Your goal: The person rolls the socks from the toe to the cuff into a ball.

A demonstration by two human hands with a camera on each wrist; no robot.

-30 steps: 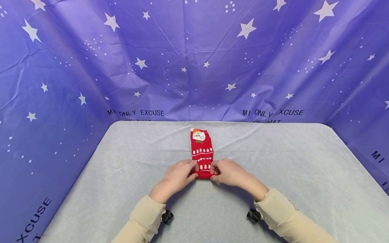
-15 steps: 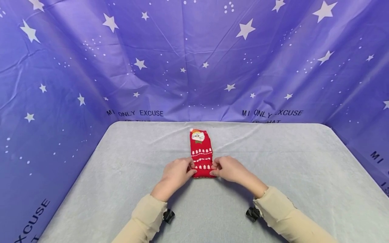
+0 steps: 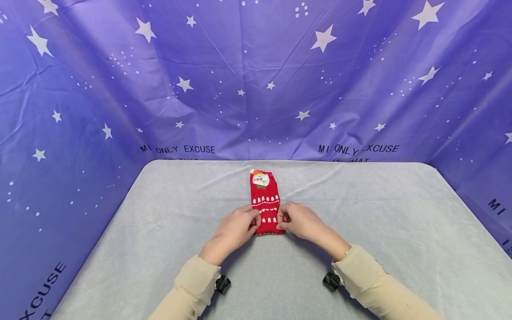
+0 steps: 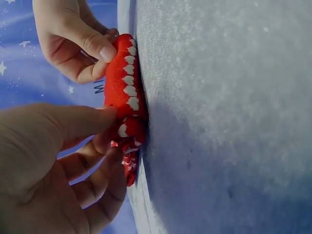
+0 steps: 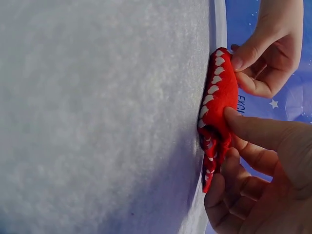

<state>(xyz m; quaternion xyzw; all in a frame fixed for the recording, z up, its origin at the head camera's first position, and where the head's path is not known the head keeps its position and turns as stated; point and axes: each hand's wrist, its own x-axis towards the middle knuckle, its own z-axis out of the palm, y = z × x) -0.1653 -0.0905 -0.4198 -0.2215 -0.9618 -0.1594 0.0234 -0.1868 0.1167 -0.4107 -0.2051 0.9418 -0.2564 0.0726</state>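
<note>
A red knitted sock [image 3: 266,193] lies lengthwise at the middle of the table, with white tree rows and a white cat face under an orange hat at its far end. Its near end is folded over into a thick, rounded edge patterned with white hearts, seen in both wrist views. My left hand [image 3: 236,226] pinches the left side of this fold, thumb [image 4: 92,122] on the near face and fingers behind. On the right side, my right hand [image 3: 302,222] pinches it likewise, its thumb [image 5: 251,129] pressed against the red knit.
A grey plush cloth covers the table [image 3: 160,249]. Behind and at both sides hangs a purple curtain [image 3: 248,80] with white stars and black lettering. Black wrist devices [image 3: 222,284] sit by the beige sleeves.
The rolled red band at the sock's near end has flattened. Both hands have shifted slightly away from the body along its sides, the left fingers moving out and then back in over it.
</note>
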